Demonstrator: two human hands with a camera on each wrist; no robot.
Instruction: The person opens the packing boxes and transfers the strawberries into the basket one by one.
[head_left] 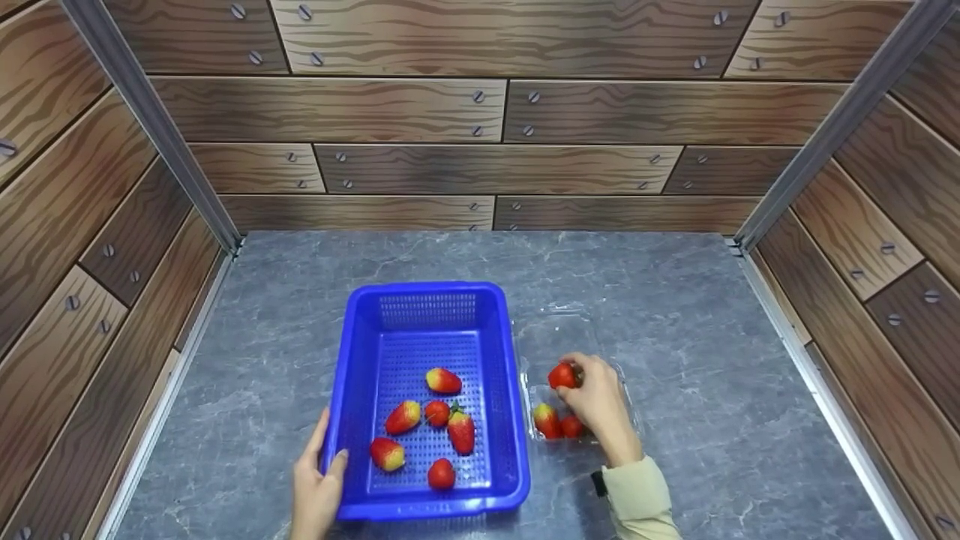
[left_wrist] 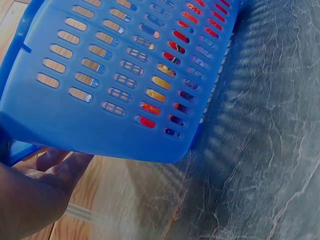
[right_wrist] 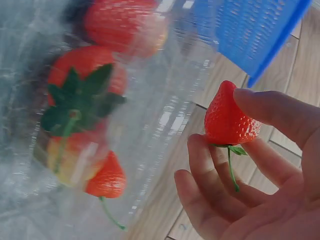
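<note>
A blue plastic basket (head_left: 429,495) lies on the tabletop, with several red and red-yellow strawberries (head_left: 461,433) spread over its perforated bottom. My left hand (head_left: 319,480) grips the basket's left rim near its front corner, thumb on top. In the left wrist view the fingers (left_wrist: 55,165) reach beneath the rim. My right hand (head_left: 600,394) pinches a red strawberry (right_wrist: 229,117) between thumb and fingers, its green stem pointing down. Below that hand stands a clear plastic box (head_left: 531,390) holding more strawberries (head_left: 547,421), one with a large green leaf cap (right_wrist: 75,102).
The clear box's transparent lid (head_left: 559,330) extends behind it, close beside the basket's right wall. Grey marbled tabletop (head_left: 697,337) surrounds both containers. Wood-patterned walls (head_left: 420,165) with metal corner posts (head_left: 806,142) enclose the back and sides.
</note>
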